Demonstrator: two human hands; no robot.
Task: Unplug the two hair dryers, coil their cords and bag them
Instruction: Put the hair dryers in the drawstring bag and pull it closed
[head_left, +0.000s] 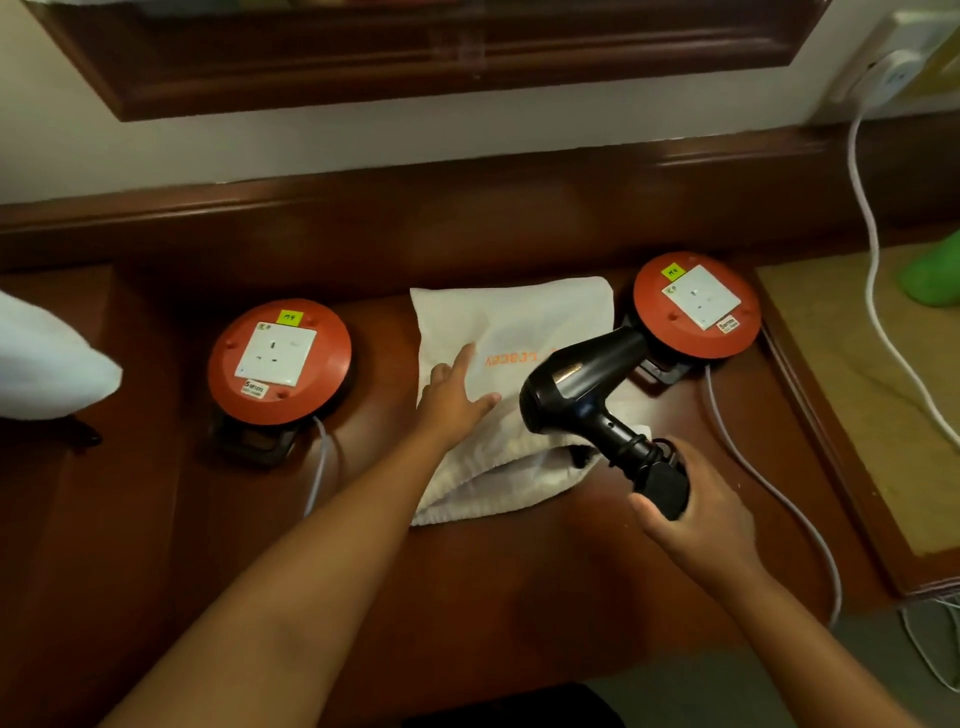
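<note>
A black hair dryer (576, 387) hangs over the right part of a white cloth bag (524, 322) that lies on the wooden desk (519, 571). My right hand (696, 519) grips the dryer's handle end, where the black cord is wound tight around it. My left hand (454, 387) rests flat on the bag with fingers spread. The bag's mouth faces me, and something dark shows just inside it. A second dryer is not plainly visible.
Two red round extension reels sit on the desk, the left reel (280, 358) and the right reel (696, 306), both sockets empty. Grey cables trail from them. A white wall cable (878, 291) hangs at right beside a green object (932, 278). White cloth (47, 364) lies at left.
</note>
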